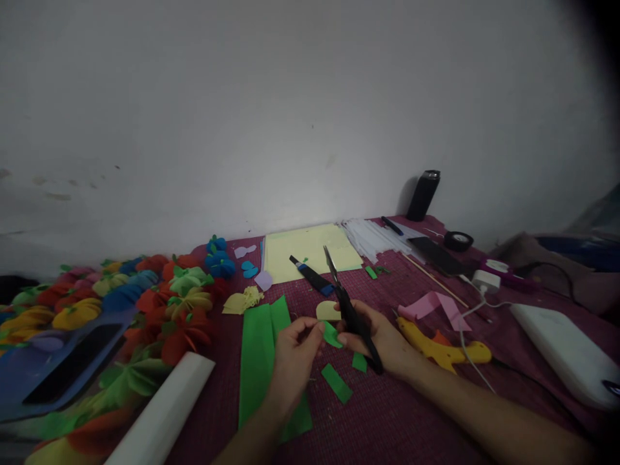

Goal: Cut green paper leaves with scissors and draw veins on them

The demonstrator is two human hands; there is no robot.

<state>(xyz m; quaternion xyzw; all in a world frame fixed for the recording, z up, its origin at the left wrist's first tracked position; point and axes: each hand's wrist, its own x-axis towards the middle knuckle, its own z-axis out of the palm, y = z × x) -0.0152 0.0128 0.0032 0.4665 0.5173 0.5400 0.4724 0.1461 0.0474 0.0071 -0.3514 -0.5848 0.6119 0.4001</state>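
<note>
My left hand (298,352) pinches a small piece of green paper (332,334) between thumb and fingertips. A pair of black-handled scissors (352,316) is in my right hand (380,336), blades pointing up and away toward the wall. The right fingertips also reach the edge of the green piece. Below the hands lie a green strip (336,383) and a smaller green scrap (359,361). Long green sheets (256,349) rest partly under my left forearm. A pale yellow rounded piece (327,310) lies just behind the hands.
Colourful paper flowers (179,310) crowd the left side, near a white roll (165,413). Behind are yellow sheets (285,248), a utility knife (312,276) and white strips (372,237). On the right lie a yellow glue gun (443,349), cables, a phone (436,255) and a black bottle (423,196).
</note>
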